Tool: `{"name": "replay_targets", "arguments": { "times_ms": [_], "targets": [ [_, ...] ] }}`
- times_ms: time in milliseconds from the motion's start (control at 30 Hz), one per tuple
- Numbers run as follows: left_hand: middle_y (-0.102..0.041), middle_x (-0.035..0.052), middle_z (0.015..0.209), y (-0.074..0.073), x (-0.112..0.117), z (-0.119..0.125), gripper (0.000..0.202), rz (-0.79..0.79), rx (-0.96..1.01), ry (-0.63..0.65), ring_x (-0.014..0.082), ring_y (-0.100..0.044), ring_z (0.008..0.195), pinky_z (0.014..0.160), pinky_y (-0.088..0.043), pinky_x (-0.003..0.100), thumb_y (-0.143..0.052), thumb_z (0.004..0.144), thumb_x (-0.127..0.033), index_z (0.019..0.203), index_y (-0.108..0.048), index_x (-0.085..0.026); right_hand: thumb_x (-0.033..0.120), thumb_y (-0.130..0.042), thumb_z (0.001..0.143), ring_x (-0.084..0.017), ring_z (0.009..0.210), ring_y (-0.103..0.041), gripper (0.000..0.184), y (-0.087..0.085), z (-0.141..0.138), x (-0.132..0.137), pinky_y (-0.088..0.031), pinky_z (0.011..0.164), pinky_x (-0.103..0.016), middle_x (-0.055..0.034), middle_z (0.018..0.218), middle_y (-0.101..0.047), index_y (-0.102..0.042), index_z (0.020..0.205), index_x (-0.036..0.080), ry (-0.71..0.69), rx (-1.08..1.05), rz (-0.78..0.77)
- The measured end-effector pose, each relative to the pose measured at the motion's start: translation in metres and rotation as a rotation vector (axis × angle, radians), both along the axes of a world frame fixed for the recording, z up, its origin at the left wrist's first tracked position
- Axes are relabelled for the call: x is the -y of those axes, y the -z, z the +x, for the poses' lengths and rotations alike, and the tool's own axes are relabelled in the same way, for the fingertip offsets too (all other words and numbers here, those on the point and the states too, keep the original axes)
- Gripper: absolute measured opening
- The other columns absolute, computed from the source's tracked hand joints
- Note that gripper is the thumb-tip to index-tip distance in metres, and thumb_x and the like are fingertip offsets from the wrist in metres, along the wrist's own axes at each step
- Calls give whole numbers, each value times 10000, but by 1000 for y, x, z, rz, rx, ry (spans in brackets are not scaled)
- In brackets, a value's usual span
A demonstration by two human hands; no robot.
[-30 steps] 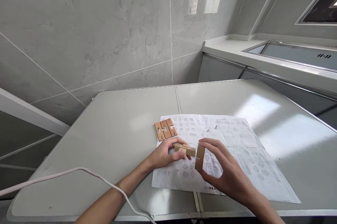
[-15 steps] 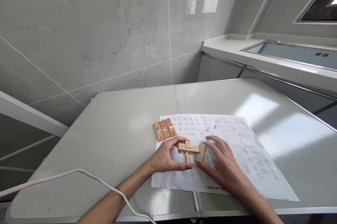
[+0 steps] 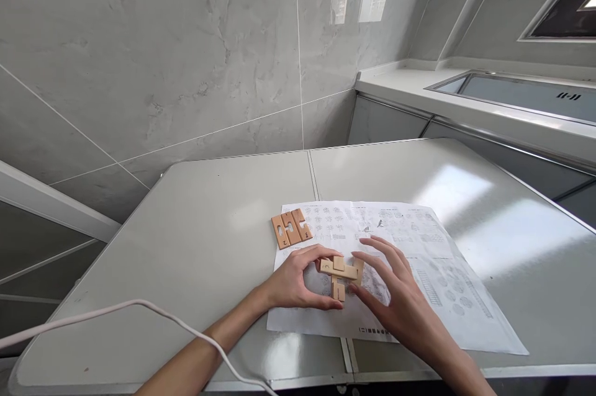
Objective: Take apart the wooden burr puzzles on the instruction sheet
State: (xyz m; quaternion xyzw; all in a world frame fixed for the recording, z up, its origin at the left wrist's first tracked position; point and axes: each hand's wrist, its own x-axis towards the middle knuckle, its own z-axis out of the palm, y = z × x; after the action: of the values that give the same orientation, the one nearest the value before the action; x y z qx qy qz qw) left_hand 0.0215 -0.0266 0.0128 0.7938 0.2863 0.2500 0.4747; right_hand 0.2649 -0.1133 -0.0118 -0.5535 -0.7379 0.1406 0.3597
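My left hand [image 3: 298, 278] grips a small cluster of pale wooden puzzle pieces [image 3: 344, 271] between fingers and thumb; one notched bar crosses over another there. At the cluster's right side my right hand [image 3: 395, 284] has its index finger and thumb at the two ends of another notched wooden puzzle piece [image 3: 359, 269]. Its other fingers are spread. Whether this piece is fitted into the cluster, I cannot tell. Beyond my left hand, three darker flat wooden pieces [image 3: 292, 228] with cut-outs and numbers lie side by side.
A printed instruction sheet [image 3: 447, 259] is spread under my hands on the grey folding table [image 3: 209, 228]. A pale cable [image 3: 139, 301] runs across the front left, over my left forearm. Behind are a tiled wall [image 3: 186, 61] and a counter [image 3: 400, 82] with a sink.
The cluster in my left hand has shifted slightly right and toward me. The separate piece at my right fingers now sits closer against it, partly behind the crossing bar.
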Motion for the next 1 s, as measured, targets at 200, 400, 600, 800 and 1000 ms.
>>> {"name": "replay_targets", "arguments": {
  "times_ms": [200,400,600,800,1000],
  "targets": [
    [-740,66,1160,1,0,0,731,20,12,41,253,-686,1046,958,-531,363,-966,706,-524,1319,-687,-238,351,-594,1095,-366,1509,-442,119,-8,-7,0,-540,1112,-603,-114,1532,-524,-642,1198,316,-72,-72,11],
    [-728,50,1092,5,-1,-1,692,118,-54,26,225,-663,960,881,-536,337,-932,758,-529,1328,-666,-239,378,-571,1104,-310,1356,-616,136,-16,3,7,-586,1046,-466,-114,1471,-592,-675,1131,294,-97,-176,-93],
    [-696,132,1284,11,-2,1,726,285,-81,41,305,-669,1172,1034,-551,442,-899,794,-592,1362,-643,-220,478,-595,1067,-354,1256,-630,215,6,25,13,-588,920,-507,-106,1341,-671,-636,1005,276,218,-125,-41],
    [-658,159,1344,19,-4,1,731,372,-162,62,336,-639,1232,1083,-542,509,-884,798,-614,1367,-643,-222,542,-558,1065,-400,1235,-597,294,24,25,18,-533,929,-601,-133,1294,-674,-585,958,269,345,13,-19],
    [-642,170,1379,17,-2,2,750,413,-215,50,344,-612,1280,1120,-517,506,-863,830,-600,1410,-607,-200,495,-520,1096,-399,1245,-589,256,21,-1,14,-514,970,-625,-150,1308,-647,-574,1000,263,272,93,57]
  ]
}}
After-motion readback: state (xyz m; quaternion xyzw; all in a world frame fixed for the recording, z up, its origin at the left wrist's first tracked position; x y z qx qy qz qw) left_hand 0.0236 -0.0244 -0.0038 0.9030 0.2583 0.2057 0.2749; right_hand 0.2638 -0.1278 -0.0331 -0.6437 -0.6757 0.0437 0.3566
